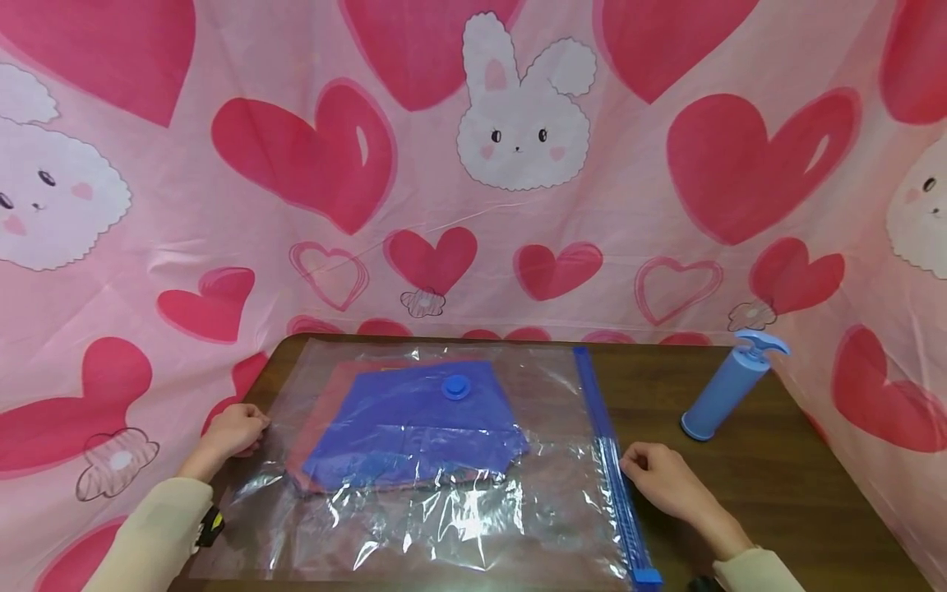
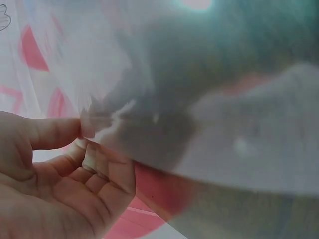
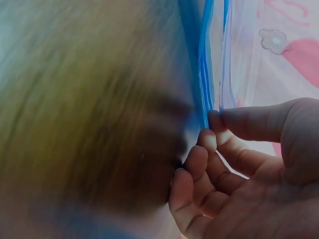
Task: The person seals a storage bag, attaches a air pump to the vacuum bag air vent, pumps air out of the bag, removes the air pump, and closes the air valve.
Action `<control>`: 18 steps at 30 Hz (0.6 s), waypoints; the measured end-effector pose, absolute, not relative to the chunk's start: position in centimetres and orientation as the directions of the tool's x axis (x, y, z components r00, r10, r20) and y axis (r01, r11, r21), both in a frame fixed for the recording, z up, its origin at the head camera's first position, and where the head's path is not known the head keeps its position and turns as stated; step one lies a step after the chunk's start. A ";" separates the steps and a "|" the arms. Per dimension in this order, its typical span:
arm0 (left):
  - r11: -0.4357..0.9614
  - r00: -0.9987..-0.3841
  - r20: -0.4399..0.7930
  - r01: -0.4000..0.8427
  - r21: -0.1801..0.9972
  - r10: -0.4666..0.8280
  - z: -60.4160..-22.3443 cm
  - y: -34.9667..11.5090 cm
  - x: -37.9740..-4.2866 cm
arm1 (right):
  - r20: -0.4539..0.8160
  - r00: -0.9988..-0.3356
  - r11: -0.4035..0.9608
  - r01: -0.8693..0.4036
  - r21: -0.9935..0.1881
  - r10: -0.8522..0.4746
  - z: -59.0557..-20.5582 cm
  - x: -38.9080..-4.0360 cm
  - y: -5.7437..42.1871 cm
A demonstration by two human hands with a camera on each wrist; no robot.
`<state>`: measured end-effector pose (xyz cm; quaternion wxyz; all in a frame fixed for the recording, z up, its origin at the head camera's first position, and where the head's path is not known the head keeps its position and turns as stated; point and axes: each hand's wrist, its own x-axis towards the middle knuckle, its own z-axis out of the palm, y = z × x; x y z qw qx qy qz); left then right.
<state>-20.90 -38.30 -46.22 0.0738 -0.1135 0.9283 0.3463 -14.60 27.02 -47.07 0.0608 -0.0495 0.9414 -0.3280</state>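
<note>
A large clear vacuum storage bag (image 1: pixel 547 526) lies flat on the table, with folded blue cloth (image 1: pixel 414 419) and red cloth (image 1: pixel 325 411) inside. On its upper face, over the blue cloth, sits a round blue valve (image 1: pixel 455 386). My left hand (image 1: pixel 237 430) pinches the bag's left edge between thumb and fingers; the left wrist view shows the clear film (image 2: pixel 224 144) in that pinch. On the opposite side my right hand (image 1: pixel 666 481) pinches the edge at the blue zip strip (image 3: pixel 203 74). A blue slider (image 1: pixel 647 576) is at the strip's near end.
A blue hand pump (image 1: pixel 725 390) with a T-shaped handle stands on the brown wooden table (image 1: pixel 799 510), right of the bag. Pink cloth (image 1: pixel 414 197) printed with hearts and rabbits hangs behind the table and along both sides.
</note>
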 end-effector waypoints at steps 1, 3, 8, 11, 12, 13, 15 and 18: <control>0.730 -0.963 -0.213 -0.264 0.631 -0.164 -46.2 -38.3 -20.9 | -0.081 -0.988 0.779 -0.053 -0.624 -0.132 -47.1 -14.6 26.9; 0.724 -0.963 -0.207 -0.265 0.637 -0.171 -46.3 -38.4 -20.9 | -0.076 -0.988 0.776 -0.056 -0.629 -0.133 -47.2 -14.7 26.8; 0.715 -0.966 -0.197 -0.255 0.651 -0.165 -46.3 -38.8 -21.0 | -0.065 -0.988 0.773 -0.071 -0.631 -0.143 -47.4 -14.8 26.5; 0.713 -0.968 -0.193 -0.247 0.656 -0.158 -46.3 -39.1 -21.0 | -0.062 -0.987 0.770 -0.074 -0.633 -0.146 -47.4 -14.8 26.2; 0.716 -0.969 -0.191 -0.245 0.654 -0.157 -46.3 -39.1 -21.0 | -0.064 -0.987 0.768 -0.072 -0.636 -0.145 -47.4 -14.8 26.1; 0.719 -0.970 -0.187 -0.241 0.652 -0.155 -46.4 -39.2 -21.0 | -0.065 -0.987 0.766 -0.070 -0.639 -0.145 -47.4 -14.8 26.1; 0.728 -0.972 -0.179 -0.233 0.645 -0.152 -46.4 -39.3 -21.0 | -0.072 -0.987 0.764 -0.063 -0.642 -0.142 -47.3 -14.8 25.9; 0.740 -0.973 -0.172 -0.229 0.632 -0.154 -46.4 -39.5 -21.0 | -0.083 -0.987 0.764 -0.054 -0.644 -0.139 -47.3 -14.8 25.6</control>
